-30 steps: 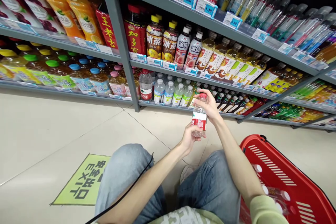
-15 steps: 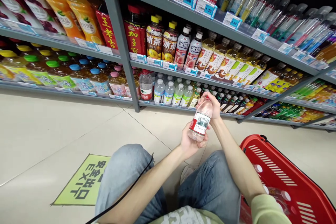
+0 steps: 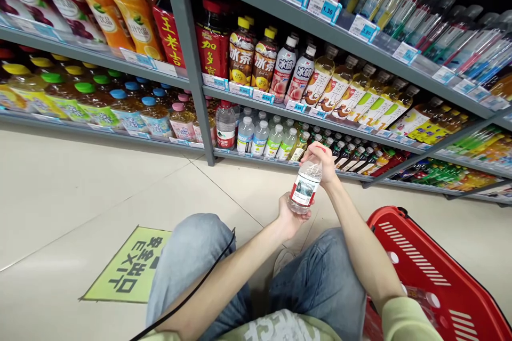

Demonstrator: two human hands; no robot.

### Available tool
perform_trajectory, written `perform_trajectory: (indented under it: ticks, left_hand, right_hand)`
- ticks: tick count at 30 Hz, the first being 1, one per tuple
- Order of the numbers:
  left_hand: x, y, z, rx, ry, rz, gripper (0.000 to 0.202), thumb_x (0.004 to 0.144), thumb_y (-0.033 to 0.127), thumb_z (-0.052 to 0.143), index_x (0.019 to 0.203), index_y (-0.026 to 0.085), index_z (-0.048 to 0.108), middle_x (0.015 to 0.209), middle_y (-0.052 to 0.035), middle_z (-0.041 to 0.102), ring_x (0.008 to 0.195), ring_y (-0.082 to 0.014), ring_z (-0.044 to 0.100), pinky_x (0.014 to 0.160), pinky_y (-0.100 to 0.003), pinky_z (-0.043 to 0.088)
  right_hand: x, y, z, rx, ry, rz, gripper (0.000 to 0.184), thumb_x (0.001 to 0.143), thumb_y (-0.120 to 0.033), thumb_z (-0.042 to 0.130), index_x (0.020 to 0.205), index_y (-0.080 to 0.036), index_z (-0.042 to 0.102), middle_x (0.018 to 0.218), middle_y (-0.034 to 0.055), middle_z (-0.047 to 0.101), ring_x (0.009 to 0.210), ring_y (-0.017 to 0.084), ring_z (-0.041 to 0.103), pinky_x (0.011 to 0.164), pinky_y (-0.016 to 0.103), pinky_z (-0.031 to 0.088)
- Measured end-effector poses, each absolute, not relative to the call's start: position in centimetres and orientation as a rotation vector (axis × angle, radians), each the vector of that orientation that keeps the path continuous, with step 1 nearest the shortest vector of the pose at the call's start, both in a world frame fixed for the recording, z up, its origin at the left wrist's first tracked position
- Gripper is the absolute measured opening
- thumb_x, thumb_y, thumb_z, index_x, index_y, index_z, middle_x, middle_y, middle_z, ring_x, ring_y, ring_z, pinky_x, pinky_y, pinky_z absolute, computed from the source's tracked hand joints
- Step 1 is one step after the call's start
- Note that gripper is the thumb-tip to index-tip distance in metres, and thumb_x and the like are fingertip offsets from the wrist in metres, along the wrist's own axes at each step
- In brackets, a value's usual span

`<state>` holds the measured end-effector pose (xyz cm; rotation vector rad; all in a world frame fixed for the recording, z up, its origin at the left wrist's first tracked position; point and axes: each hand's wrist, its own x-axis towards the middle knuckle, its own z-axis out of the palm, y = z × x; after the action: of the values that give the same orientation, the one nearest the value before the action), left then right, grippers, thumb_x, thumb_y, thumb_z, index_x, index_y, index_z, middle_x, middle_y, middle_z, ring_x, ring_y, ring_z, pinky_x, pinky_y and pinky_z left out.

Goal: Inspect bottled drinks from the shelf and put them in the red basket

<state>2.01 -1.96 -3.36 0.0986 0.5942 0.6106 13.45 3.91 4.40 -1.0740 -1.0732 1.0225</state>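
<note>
Right hand (image 3: 323, 162) clamped over the top of a tilted water bottle (image 3: 304, 187); left hand (image 3: 288, 212) cups its base, forearms extended.

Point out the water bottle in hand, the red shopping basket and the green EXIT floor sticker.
water bottle (image 3: 304, 190): head view, on its red-and-white label.
red shopping basket (image 3: 416, 248): head view, on its slatted side wall.
green EXIT floor sticker (image 3: 130, 266): head view, on its printed middle.
</note>
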Motion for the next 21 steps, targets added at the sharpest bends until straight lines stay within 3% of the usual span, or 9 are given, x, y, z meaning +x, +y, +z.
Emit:
perform_trajectory:
  ticks: [5, 9, 15, 18, 21]
  left_hand:
    - [2.1, -2.2, -3.3, 0.145, 0.669, 0.679, 0.030, 0.083, 0.028, 0.038, 0.082, 0.011, 0.063, 0.064, -0.0102, 0.066, 0.044, -0.0167, 0.054, 0.043, -0.025, 0.038]
    - [2.5, -1.9, -3.2, 0.204, 0.745, 0.962, 0.020, 0.083, 0.034, 0.047, 0.090, 0.018, 0.057, 0.073, -0.0011, 0.064, 0.058, -0.0136, 0.058, 0.050, -0.021, 0.041]
    - [2.9, -2.3, -2.9, 0.366, 0.683, 1.165, 0.041, 0.076, 0.041, 0.065, 0.108, 0.022, 0.051, 0.093, -0.0033, 0.064, 0.070, -0.0169, 0.061, 0.053, -0.026, 0.048]
    - [2.8, -2.9, -2.8, 0.360, 0.621, 1.115, 0.039, 0.081, 0.048, 0.062, 0.106, 0.021, 0.050, 0.085, -0.0035, 0.065, 0.066, -0.0177, 0.061, 0.049, -0.024, 0.045]
    - [2.6, -3.1, -2.7, 0.199, 0.601, 0.908, 0.039, 0.090, 0.053, 0.046, 0.094, 0.016, 0.056, 0.075, -0.0048, 0.065, 0.049, -0.0119, 0.052, 0.042, -0.021, 0.034]
  right_hand:
    - [13.6, 3.7, 4.8, -1.028, -1.125, 1.010, 0.020, 0.080, -0.035, 0.066, 0.067, -0.023, 0.057, 0.054, -0.0010, 0.062, 0.048, 0.018, 0.059, 0.051, 0.032, 0.049]
    - [13.8, 4.1, 4.5, -1.114, -0.969, 0.895, 0.024, 0.077, -0.036, 0.070, 0.065, -0.022, 0.055, 0.056, -0.0010, 0.064, 0.047, 0.018, 0.060, 0.047, 0.030, 0.047]
    - [14.5, 4.9, 3.9, -1.206, -0.775, 0.806, 0.022, 0.071, -0.033, 0.075, 0.066, -0.022, 0.056, 0.057, -0.0030, 0.064, 0.054, 0.016, 0.062, 0.051, 0.027, 0.049]
    - [14.7, 4.8, 4.1, -1.189, -0.836, 0.927, 0.022, 0.071, -0.033, 0.076, 0.070, -0.023, 0.057, 0.062, -0.0032, 0.066, 0.056, 0.017, 0.063, 0.053, 0.027, 0.051]
    - [14.4, 4.3, 4.5, -1.086, -0.987, 1.112, 0.022, 0.073, -0.033, 0.075, 0.072, -0.023, 0.056, 0.064, -0.0032, 0.066, 0.057, 0.017, 0.065, 0.056, 0.029, 0.052]
